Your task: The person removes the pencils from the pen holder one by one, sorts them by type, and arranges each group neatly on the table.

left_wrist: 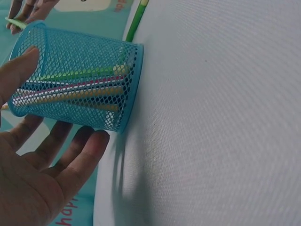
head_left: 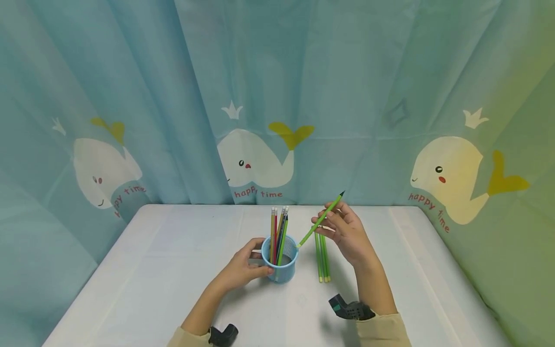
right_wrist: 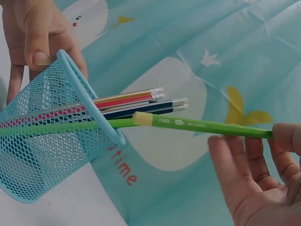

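Note:
A light blue mesh pencil cup stands on the table, with several pencils in it, gold, red, dark blue and green. My left hand holds the cup from its left side, the thumb on one side of the mesh and the fingers on the other. A green pencil is pinched in my right hand. It slants with its dark point up and its pale yellow end down, close to the cup's right rim. Below the right hand, a few green pencils lie side by side on the table.
The white table reaches back to a blue-green curtain printed with whales. Both wrists wear a dark camera mount, such as the right one. Beige sleeves cover the forearms.

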`<move>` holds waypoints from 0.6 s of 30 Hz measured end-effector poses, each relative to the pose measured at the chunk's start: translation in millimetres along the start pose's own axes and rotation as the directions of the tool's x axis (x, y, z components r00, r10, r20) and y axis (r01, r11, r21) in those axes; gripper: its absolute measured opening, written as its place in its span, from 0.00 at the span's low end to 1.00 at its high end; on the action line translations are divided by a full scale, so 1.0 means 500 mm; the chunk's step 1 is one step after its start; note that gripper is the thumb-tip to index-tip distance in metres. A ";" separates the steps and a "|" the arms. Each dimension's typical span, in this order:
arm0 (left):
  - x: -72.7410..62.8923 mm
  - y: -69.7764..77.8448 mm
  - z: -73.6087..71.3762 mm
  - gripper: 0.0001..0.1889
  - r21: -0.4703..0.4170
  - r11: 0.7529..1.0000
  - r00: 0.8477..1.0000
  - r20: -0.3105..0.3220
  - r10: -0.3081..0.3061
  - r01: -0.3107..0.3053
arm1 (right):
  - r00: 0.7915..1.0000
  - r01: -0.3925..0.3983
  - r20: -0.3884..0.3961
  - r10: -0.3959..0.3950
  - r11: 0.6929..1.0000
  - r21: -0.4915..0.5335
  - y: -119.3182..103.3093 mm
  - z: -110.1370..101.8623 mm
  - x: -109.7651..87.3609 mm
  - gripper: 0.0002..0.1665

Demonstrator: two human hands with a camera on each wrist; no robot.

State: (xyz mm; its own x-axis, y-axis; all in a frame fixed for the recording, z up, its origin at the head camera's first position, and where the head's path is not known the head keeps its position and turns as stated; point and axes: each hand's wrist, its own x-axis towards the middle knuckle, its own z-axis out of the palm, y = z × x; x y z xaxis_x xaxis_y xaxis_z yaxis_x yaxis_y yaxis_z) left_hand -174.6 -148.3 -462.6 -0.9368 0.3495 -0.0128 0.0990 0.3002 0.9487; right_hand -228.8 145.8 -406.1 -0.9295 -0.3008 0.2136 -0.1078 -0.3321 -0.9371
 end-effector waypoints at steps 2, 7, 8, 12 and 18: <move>-0.001 0.000 0.000 0.37 0.000 1.000 1.000 -0.001 -0.001 0.001 | 1.000 0.003 0.005 -0.003 1.000 0.015 0.000 -0.002 0.000 0.08; 0.000 -0.003 0.000 0.37 0.002 1.000 1.000 -0.003 0.006 -0.006 | 1.000 0.012 0.008 -0.012 0.999 0.037 -0.003 -0.007 -0.001 0.09; 0.000 -0.003 0.000 0.37 0.002 1.000 1.000 -0.002 0.007 -0.007 | 1.000 0.012 0.005 -0.012 0.999 0.037 -0.004 -0.008 -0.002 0.09; 0.001 -0.003 -0.001 0.37 0.002 1.000 1.000 0.003 0.010 -0.010 | 1.000 0.018 -0.005 -0.018 0.999 0.029 -0.006 -0.014 -0.003 0.10; -0.001 -0.003 0.000 0.36 0.014 1.000 1.000 -0.001 0.010 -0.010 | 1.000 0.014 -0.016 -0.015 1.000 -0.025 -0.002 -0.028 -0.005 0.11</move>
State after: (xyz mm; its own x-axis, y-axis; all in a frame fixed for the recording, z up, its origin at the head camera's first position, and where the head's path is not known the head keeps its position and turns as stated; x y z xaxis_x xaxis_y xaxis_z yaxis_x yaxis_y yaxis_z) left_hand -174.2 -148.7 -463.9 -0.9363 0.3512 -0.0027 0.1134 0.3094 0.9441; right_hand -231.4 159.3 -409.4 -0.9332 -0.2819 0.2230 -0.1301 -0.3137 -0.9406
